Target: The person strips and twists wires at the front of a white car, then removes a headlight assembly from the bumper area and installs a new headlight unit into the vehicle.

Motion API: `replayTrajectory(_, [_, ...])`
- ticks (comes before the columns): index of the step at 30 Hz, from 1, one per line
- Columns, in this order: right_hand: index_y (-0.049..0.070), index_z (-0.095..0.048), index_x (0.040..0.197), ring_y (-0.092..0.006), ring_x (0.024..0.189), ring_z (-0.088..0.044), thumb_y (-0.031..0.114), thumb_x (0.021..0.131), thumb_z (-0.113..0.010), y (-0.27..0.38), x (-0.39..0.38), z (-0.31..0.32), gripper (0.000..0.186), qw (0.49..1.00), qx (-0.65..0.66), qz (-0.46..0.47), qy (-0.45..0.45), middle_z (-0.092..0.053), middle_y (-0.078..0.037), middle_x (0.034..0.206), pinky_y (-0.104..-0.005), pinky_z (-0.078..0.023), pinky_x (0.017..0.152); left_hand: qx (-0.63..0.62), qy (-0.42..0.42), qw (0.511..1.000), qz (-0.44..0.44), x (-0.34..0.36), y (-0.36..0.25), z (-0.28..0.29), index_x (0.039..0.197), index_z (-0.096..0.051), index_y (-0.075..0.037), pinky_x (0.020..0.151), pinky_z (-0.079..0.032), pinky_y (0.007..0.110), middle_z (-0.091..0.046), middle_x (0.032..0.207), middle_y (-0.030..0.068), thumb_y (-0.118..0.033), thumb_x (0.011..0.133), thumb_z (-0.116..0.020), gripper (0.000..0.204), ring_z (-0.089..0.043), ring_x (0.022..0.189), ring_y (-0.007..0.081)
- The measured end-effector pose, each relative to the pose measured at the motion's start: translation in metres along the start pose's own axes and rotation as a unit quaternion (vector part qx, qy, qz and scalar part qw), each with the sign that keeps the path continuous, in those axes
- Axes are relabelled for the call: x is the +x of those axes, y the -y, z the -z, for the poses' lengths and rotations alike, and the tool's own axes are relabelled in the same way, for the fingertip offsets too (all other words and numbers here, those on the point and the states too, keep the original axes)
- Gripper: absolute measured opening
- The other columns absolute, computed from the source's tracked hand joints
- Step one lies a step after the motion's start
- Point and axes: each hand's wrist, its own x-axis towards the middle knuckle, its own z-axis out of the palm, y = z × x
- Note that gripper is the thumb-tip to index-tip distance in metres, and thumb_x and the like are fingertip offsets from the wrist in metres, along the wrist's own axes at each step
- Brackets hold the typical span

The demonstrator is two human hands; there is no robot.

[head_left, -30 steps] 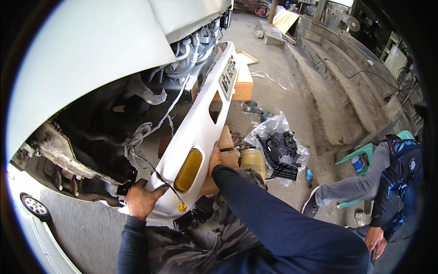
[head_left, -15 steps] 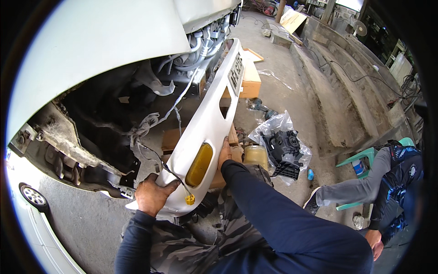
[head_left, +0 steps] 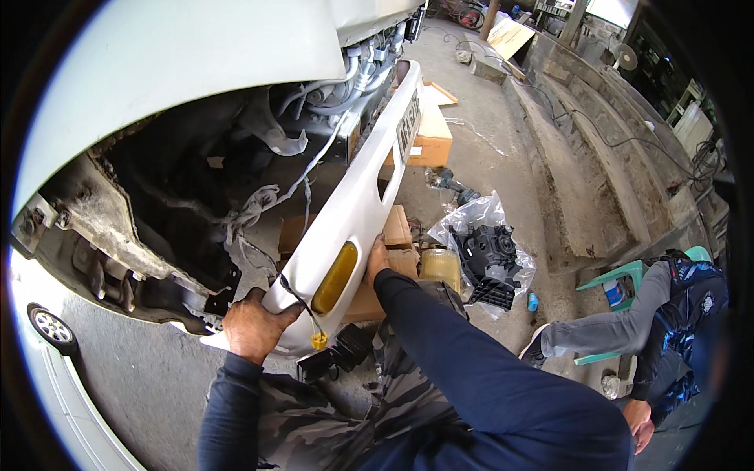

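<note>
A long white car bumper [head_left: 339, 212] stands slanted in front of the vehicle's uncovered front end, an amber lamp [head_left: 335, 279] set into its near part. My left hand [head_left: 256, 323] grips the bumper's near end, thumb over the upper edge. Against the outer face, beside the lamp, my right hand [head_left: 378, 261] is closed round the lower edge; its fingertips are partly hidden. A yellow connector [head_left: 319, 340] dangles on a dark wire across the bumper near my left hand. Loose taped wiring [head_left: 259, 206] hangs between the bumper and the wheel well.
A black headlamp housing [head_left: 484, 257] lies on clear plastic, near a yellowish lens [head_left: 440, 268] and a power tool [head_left: 452, 185]. Cardboard boxes [head_left: 430, 141] stand behind the bumper. At right, a person [head_left: 667, 314] sits by a green stool [head_left: 613, 279]. Concrete steps [head_left: 581, 157] rise beyond.
Both hands have shifted the bumper left, toward the vehicle, and its face has turned more edge-on. The yellow connector has swung slightly left. More of a black part below the bumper shows.
</note>
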Motion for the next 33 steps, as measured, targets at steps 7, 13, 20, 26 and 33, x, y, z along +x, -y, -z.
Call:
replayTrajectory(7, [0.009, -0.039, 0.157, -0.0349, 0.139, -0.050, 0.056, 0.109, -0.026, -0.003, 0.019, -0.006, 0.068, 0.998, -0.039, -0.041, 0.036, -0.047, -0.016, 0.157, -0.0493, -0.041, 0.117, 0.054, -0.021, 0.998, -0.006, -0.008, -0.009, -0.003, 0.110, -0.071, -0.004, 0.075, -0.059, 0.044, -0.075, 0.088, 0.0192, -0.066, 0.071, -0.081, 0.074, -0.075, 0.083, 0.0363])
replayTrajectory(13, [0.007, -0.038, 0.157, -0.0341, 0.138, -0.051, 0.054, 0.110, -0.024, -0.001, 0.013, -0.013, 0.068, 0.999, 0.027, -0.038, 0.018, -0.047, -0.016, 0.157, -0.0511, -0.043, 0.115, 0.028, 0.041, 0.999, 0.021, -0.015, -0.022, 0.008, 0.117, -0.069, 0.000, 0.083, -0.058, 0.046, -0.075, 0.098, 0.0232, -0.065, 0.073, -0.081, 0.080, -0.074, 0.092, 0.0389])
replayTrajectory(20, [0.010, -0.035, 0.160, -0.0335, 0.143, -0.046, 0.060, 0.108, -0.021, 0.008, 0.003, -0.017, 0.074, 0.999, 0.008, -0.004, 0.043, -0.044, -0.014, 0.160, -0.0508, -0.039, 0.118, 0.014, 0.023, 0.999, -0.046, -0.015, -0.014, 0.013, 0.107, -0.068, -0.001, 0.077, -0.060, 0.047, -0.075, 0.088, 0.0207, -0.057, 0.074, -0.084, 0.067, -0.075, 0.083, 0.0377])
replayTrajectory(26, [0.010, -0.037, 0.158, -0.0345, 0.140, -0.050, 0.062, 0.107, -0.023, 0.009, 0.005, -0.011, 0.074, 1.000, -0.017, -0.002, -0.002, -0.048, -0.016, 0.156, -0.0514, -0.041, 0.116, -0.004, 0.075, 0.996, -0.057, -0.011, -0.008, 0.010, 0.110, -0.066, -0.001, 0.081, -0.060, 0.046, -0.075, 0.095, 0.0205, -0.049, 0.073, -0.086, 0.064, -0.075, 0.090, 0.0371])
replayTrajectory(33, [0.009, -0.045, 0.153, -0.0344, 0.130, -0.059, 0.060, 0.108, -0.025, 0.015, -0.003, -0.004, 0.070, 0.999, 0.036, 0.016, 0.019, -0.057, -0.015, 0.145, -0.0490, -0.046, 0.114, 0.002, 0.092, 0.994, -0.057, -0.015, -0.016, 0.011, 0.110, -0.064, 0.001, 0.083, -0.060, 0.044, -0.075, 0.095, 0.0206, -0.050, 0.074, -0.084, 0.065, -0.076, 0.089, 0.0358])
